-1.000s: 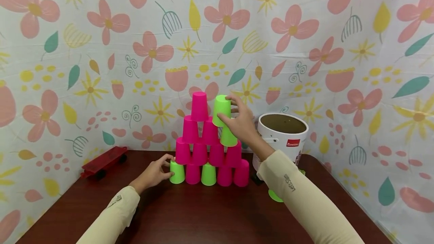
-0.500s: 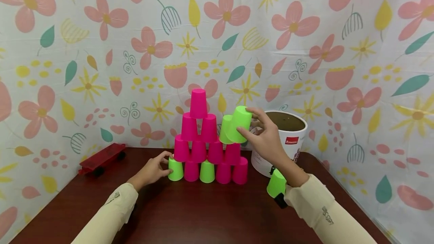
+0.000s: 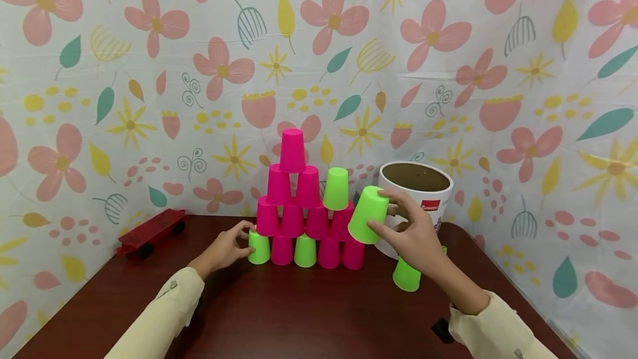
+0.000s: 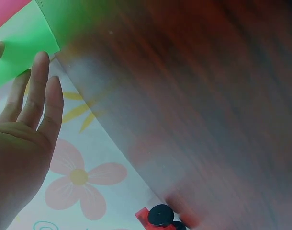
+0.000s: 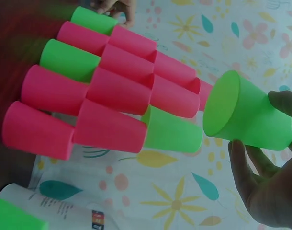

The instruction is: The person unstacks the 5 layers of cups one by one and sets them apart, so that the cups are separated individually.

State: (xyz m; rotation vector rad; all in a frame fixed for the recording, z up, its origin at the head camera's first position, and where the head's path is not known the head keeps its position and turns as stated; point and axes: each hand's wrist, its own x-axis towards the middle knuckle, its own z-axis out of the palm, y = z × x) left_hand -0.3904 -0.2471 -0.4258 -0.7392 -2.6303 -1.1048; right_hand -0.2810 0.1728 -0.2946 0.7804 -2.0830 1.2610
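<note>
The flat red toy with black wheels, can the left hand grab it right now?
Probably yes, once the left hand lets go of the bright green tapered cup it pinches. The flat red toy looks close enough, and only dark brown tabletop shows between them.

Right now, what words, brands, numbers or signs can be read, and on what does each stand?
None reads with certainty.
Red label on the white bucket: lettering, too blurred to read.
Printed lines on the bucket, right wrist view: too small and blurred.
Small mark on left sleeve: unreadable.
Mark on right sleeve, at the frame's edge: unreadable.
</note>
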